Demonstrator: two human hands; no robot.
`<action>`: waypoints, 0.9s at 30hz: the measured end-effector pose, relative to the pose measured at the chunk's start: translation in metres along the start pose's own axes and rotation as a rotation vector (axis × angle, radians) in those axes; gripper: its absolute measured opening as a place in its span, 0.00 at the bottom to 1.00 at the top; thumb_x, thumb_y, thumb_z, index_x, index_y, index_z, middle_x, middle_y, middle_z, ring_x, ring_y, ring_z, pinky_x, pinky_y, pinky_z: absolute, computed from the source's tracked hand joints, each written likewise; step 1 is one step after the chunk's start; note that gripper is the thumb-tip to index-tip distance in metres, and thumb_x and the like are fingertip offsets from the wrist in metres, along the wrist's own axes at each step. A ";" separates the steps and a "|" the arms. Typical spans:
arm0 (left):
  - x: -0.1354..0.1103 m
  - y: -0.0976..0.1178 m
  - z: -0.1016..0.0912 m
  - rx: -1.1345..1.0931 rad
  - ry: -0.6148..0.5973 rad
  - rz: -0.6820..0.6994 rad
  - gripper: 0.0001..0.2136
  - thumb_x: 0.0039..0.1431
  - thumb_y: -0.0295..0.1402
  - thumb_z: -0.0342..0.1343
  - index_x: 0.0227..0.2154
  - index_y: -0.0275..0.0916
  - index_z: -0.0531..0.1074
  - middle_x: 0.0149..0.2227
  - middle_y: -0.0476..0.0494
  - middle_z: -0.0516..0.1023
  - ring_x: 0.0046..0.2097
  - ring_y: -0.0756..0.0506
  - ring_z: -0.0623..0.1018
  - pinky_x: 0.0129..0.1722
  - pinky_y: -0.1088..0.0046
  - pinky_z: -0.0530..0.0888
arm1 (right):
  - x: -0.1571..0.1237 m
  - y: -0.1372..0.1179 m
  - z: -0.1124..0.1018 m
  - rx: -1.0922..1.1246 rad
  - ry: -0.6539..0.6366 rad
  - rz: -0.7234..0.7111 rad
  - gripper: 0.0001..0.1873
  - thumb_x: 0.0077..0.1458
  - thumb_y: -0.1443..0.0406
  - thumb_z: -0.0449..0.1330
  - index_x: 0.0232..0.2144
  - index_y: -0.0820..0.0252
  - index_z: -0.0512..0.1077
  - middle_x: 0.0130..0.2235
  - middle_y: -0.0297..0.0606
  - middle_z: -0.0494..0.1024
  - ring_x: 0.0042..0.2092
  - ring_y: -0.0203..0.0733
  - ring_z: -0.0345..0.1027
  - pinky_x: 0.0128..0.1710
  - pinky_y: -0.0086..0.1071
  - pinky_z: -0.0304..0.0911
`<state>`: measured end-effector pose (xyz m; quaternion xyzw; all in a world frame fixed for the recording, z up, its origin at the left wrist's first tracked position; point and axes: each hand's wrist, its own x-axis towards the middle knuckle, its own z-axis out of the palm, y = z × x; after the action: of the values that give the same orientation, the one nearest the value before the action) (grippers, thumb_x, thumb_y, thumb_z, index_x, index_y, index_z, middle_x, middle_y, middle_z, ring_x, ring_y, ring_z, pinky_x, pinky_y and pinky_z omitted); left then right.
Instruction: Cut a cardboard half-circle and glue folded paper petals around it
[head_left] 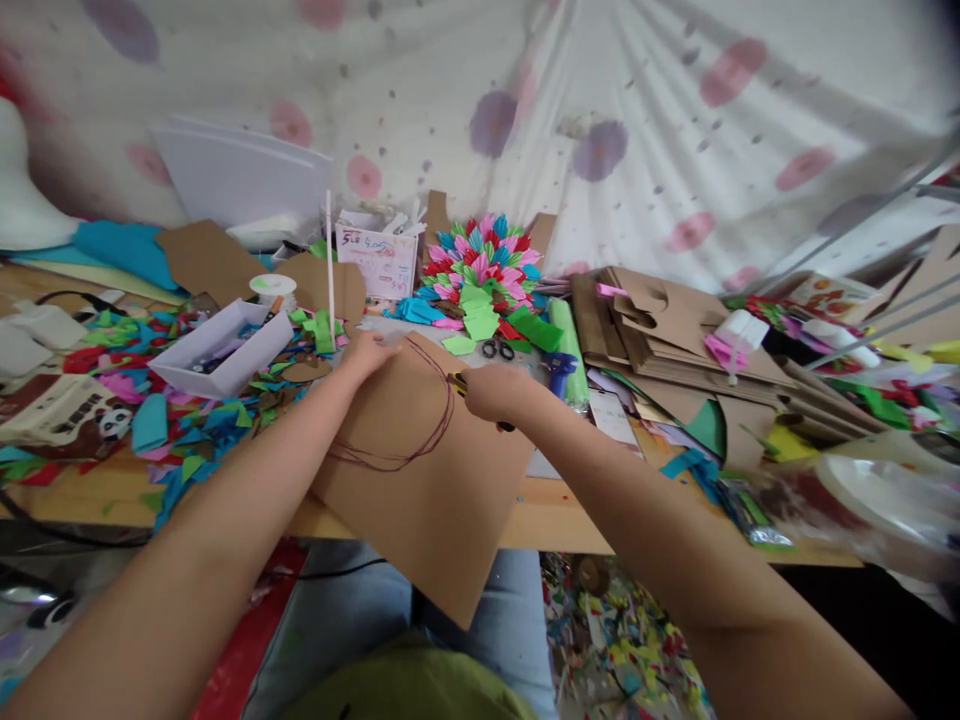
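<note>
A large brown cardboard sheet point(427, 490) lies across the wooden table's front edge and hangs over my lap. A curved dark line point(442, 420) is drawn on it. My left hand point(369, 352) presses on the sheet's far left corner, fingers curled on the edge. My right hand point(487, 392) is closed around a yellow and black tool point(459, 382), whose tip meets the drawn line near the sheet's top. Which kind of tool it is I cannot make out.
A colourful folded-paper fan point(484, 262) stands behind the sheet. A white box point(229, 350) sits left among paper scraps. Stacked cardboard pieces point(660, 325) lie right. Small scissors point(497, 349) and a green roll point(568, 345) are near my right hand. Scraps litter the floor.
</note>
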<state>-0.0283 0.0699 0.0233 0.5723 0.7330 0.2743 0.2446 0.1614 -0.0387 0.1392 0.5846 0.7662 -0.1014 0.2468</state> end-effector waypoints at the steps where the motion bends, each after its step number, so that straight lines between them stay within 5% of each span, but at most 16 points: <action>1: 0.002 -0.002 0.000 -0.084 0.005 -0.020 0.21 0.45 0.41 0.61 0.42 0.35 0.73 0.45 0.37 0.76 0.45 0.40 0.76 0.43 0.67 0.70 | 0.000 0.001 -0.001 -0.001 0.009 -0.001 0.20 0.53 0.72 0.49 0.48 0.66 0.68 0.34 0.47 0.78 0.23 0.38 0.71 0.25 0.30 0.63; 6: 0.001 -0.004 -0.013 -0.489 0.015 -0.102 0.12 0.40 0.32 0.63 0.31 0.35 0.76 0.31 0.41 0.79 0.34 0.44 0.77 0.37 0.68 0.72 | -0.003 0.005 -0.005 -0.048 0.139 -0.037 0.20 0.55 0.70 0.48 0.49 0.60 0.67 0.28 0.44 0.78 0.27 0.41 0.72 0.30 0.32 0.62; 14: 0.000 -0.009 -0.039 -0.725 0.155 -0.168 0.07 0.45 0.28 0.57 0.30 0.34 0.75 0.30 0.44 0.77 0.35 0.46 0.76 0.40 0.69 0.72 | 0.014 0.004 -0.020 -0.030 0.437 -0.054 0.22 0.56 0.66 0.47 0.53 0.50 0.64 0.43 0.42 0.77 0.41 0.45 0.71 0.32 0.30 0.60; 18: -0.003 -0.018 -0.028 -0.551 0.280 -0.147 0.11 0.51 0.29 0.53 0.37 0.35 0.74 0.37 0.41 0.78 0.41 0.45 0.76 0.44 0.70 0.71 | 0.044 0.007 -0.018 -0.129 0.430 -0.064 0.25 0.55 0.68 0.47 0.55 0.48 0.62 0.43 0.42 0.77 0.42 0.46 0.71 0.32 0.31 0.59; 22: -0.017 -0.027 -0.015 -0.148 0.274 -0.058 0.14 0.53 0.27 0.49 0.43 0.33 0.72 0.43 0.34 0.76 0.47 0.40 0.74 0.49 0.62 0.69 | 0.064 0.012 -0.004 -0.193 0.369 -0.124 0.25 0.56 0.67 0.47 0.56 0.45 0.60 0.43 0.41 0.77 0.41 0.46 0.71 0.33 0.32 0.59; 25: -0.031 -0.026 -0.007 0.183 0.375 0.106 0.22 0.50 0.26 0.52 0.51 0.31 0.65 0.55 0.29 0.65 0.58 0.35 0.64 0.57 0.56 0.60 | 0.071 0.017 0.007 -0.167 0.371 -0.144 0.25 0.58 0.65 0.45 0.57 0.44 0.59 0.47 0.38 0.76 0.43 0.46 0.71 0.33 0.32 0.59; 27: -0.035 -0.021 0.000 0.316 0.284 0.312 0.23 0.53 0.27 0.50 0.53 0.30 0.62 0.58 0.31 0.62 0.60 0.37 0.60 0.60 0.60 0.56 | 0.073 0.020 0.011 -0.151 0.382 -0.165 0.25 0.58 0.65 0.45 0.57 0.43 0.58 0.49 0.37 0.74 0.44 0.46 0.70 0.34 0.32 0.60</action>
<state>-0.0349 0.0322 0.0106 0.6652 0.6967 0.2685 0.0015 0.1689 0.0237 0.0961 0.5085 0.8496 0.0491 0.1312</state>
